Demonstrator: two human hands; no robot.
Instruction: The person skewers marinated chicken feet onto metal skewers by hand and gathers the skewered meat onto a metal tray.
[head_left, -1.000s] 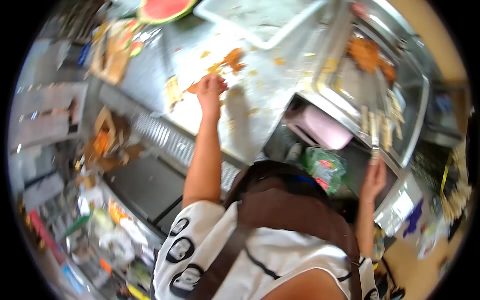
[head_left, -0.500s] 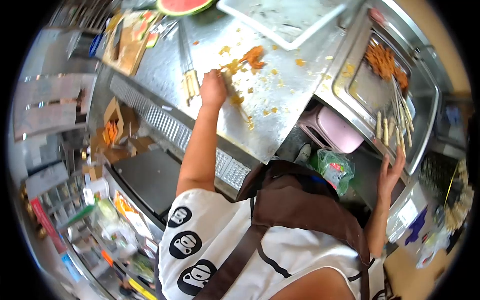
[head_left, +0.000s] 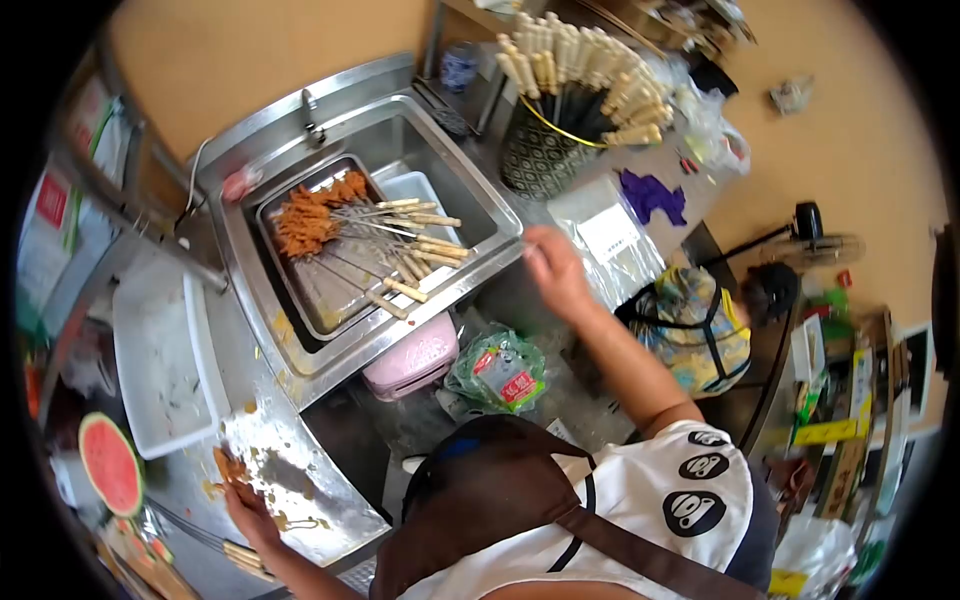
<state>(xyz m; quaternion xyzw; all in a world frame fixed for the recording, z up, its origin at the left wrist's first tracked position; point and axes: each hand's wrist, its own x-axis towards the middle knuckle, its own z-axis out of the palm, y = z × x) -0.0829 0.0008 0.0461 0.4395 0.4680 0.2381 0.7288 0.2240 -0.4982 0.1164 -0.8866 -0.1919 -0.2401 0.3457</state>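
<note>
My left hand is low at the left, its fingertips closed on orange marinated meat at the sauce-stained metal table. Beyond the sink's front right corner, my right hand is raised with loosely bent fingers and nothing visible in it. Orange meat skewers with wooden handles lie in a metal tray inside the sink. Several wooden-handled skewers rest on the table beside my left hand.
A patterned bin full of wooden-handled skewers stands right of the sink, near a purple cloth and plastic bags. At the left are a white tub and cut watermelon. A pink container sits below the sink.
The view has swung right, bringing the skewer bin into sight. My right hand has moved from the sink's front edge toward the bin. My left hand remains at the meat on the table.
</note>
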